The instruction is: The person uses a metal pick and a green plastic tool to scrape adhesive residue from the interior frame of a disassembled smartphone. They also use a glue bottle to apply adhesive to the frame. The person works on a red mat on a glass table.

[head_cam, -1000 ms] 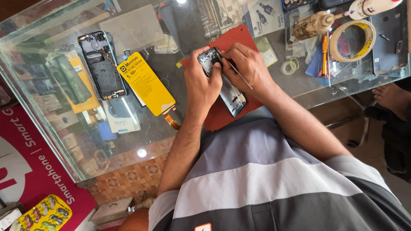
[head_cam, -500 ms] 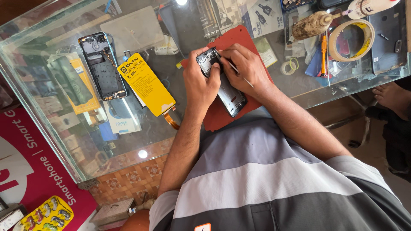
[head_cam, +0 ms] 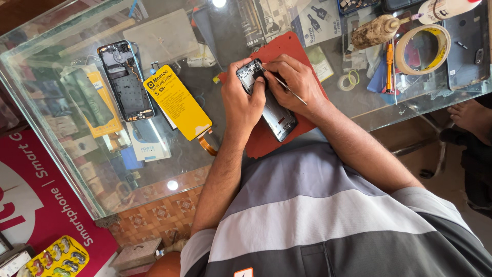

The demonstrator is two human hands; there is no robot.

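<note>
An opened smartphone with its back off lies tilted over a red work mat on the glass counter. My left hand grips the phone's upper end, thumb across its edge. My right hand pinches a thin metal tool, whose tip touches the phone's top near the camera area. Both hands meet at that end, and the lower half of the phone shows below them.
A second stripped phone frame and a yellow flat package lie to the left on the glass counter. A tape roll, an orange screwdriver, a brush-like bottle and small rings sit at the right.
Both hands stay on the phone; my right hand's fingers and the tool tip have shifted slightly at the phone's top end. Nothing else moved.
</note>
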